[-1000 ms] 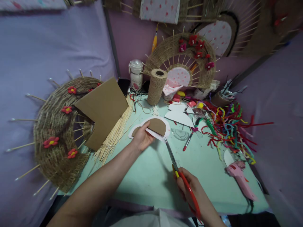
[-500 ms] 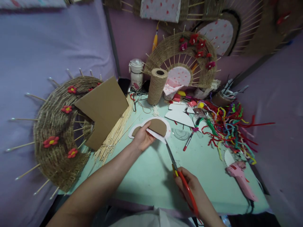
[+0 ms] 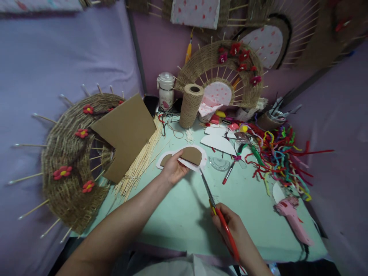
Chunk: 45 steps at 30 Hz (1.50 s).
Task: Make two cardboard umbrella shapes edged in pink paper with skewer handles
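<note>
Left hand (image 3: 174,170): pinching the cardboard half-circle (image 3: 192,154) and white paper (image 3: 204,158), fingers below, piece raised over the table (image 3: 178,214).
Right hand (image 3: 228,220): gripping the scissors (image 3: 208,188) by the handles, tips at the paper's lower right corner.
Change: we see the scissor handles sitting closer together than a second ago, and the half-circle slightly lower; we take it as a snip at the paper margin, with border left to trim.
Other half-circle (image 3: 165,160): smaller visible part, left of the fingers; we can't tell if it's held.
Table, middle: protractor (image 3: 219,163), pen (image 3: 228,172), twine roll (image 3: 190,109).
Table, left: sticks (image 3: 138,161) beside a cardboard sheet (image 3: 128,134) overlapping a woven fan (image 3: 66,153).
Table, right: pipe cleaners (image 3: 276,153), pink glue gun (image 3: 293,220).
Room: we note purple cloth (image 3: 94,50) walls.
</note>
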Available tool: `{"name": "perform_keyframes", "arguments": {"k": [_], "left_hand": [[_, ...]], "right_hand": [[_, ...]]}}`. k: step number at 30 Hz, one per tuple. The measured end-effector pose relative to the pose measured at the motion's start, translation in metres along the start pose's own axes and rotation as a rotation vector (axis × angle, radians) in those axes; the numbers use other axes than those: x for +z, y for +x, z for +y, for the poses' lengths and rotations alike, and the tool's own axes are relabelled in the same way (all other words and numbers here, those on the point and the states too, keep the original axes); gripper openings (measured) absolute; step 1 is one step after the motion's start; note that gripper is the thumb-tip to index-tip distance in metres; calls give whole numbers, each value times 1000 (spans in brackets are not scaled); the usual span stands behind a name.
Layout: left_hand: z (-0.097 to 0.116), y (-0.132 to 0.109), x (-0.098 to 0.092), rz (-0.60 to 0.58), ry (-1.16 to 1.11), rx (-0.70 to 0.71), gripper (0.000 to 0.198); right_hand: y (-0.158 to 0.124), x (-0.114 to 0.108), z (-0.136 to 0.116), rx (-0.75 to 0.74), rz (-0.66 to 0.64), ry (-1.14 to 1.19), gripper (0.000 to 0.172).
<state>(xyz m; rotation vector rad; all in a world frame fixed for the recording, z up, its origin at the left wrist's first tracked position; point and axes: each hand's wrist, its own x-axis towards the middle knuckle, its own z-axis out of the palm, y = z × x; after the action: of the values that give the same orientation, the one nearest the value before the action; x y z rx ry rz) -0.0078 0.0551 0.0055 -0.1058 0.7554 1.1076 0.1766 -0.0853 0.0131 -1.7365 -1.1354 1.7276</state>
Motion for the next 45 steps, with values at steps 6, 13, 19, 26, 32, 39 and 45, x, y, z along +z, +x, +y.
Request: {"name": "perform_keyframes", "arguments": {"k": [6, 13, 19, 26, 32, 39, 45], "left_hand": [[0, 0, 1, 13, 6, -18, 26], [-1, -2, 1, 9, 24, 6, 26], [3, -1, 2, 10, 16, 41, 29], [-1, -6, 3, -39, 39, 56, 26], [-32, -19, 2, -223, 128, -18, 26], [-12, -24, -1, -419, 533, -19, 27], [6, -29, -7, -643, 1306, -136, 21]], "right_hand": [[3, 0, 3, -82, 29, -38, 36], [2, -1, -1, -164, 96, -94, 40], [-4, -6, 3, -145, 95, -133, 43], [0, -11, -1, -123, 243, -27, 40], [33, -5, -36, -376, 367, 141, 38], [36, -39, -63, -305, 307, 36, 41], [33, -65, -73, -401, 30, -185, 34]]}}
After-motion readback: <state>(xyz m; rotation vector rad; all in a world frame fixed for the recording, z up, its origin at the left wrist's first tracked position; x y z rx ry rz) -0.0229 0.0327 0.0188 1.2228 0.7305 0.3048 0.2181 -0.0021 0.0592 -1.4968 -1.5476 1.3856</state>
